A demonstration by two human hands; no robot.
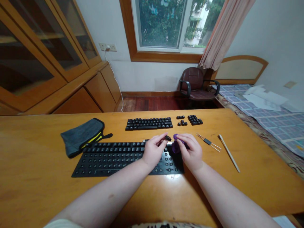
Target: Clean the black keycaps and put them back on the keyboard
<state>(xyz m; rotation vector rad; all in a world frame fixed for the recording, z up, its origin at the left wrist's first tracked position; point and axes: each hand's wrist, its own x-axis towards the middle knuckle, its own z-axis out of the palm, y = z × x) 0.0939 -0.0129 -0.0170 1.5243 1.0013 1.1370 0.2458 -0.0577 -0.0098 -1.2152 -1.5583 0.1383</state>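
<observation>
Between the thumb and fingers of my left hand (155, 150) is a small black keycap (168, 138). My right hand (191, 151) pinches a crumpled purple cloth (175, 146), close beside the keycap. Both hands are raised over the right part of a black keyboard (114, 161). Its upper rows still carry keycaps, while the lower rows show bare switches. Behind it, a block of loose black keycaps (149, 123) lies in rows, with smaller groups of keycaps (195, 120) to the right.
A wire keycap puller (208, 142) and a pale slim stick (229, 154) lie right of the keyboard. A grey cloth with yellow lining (83, 136) touches the keyboard's left end. The wooden table (261, 177) ends at the right near a bed (268, 104).
</observation>
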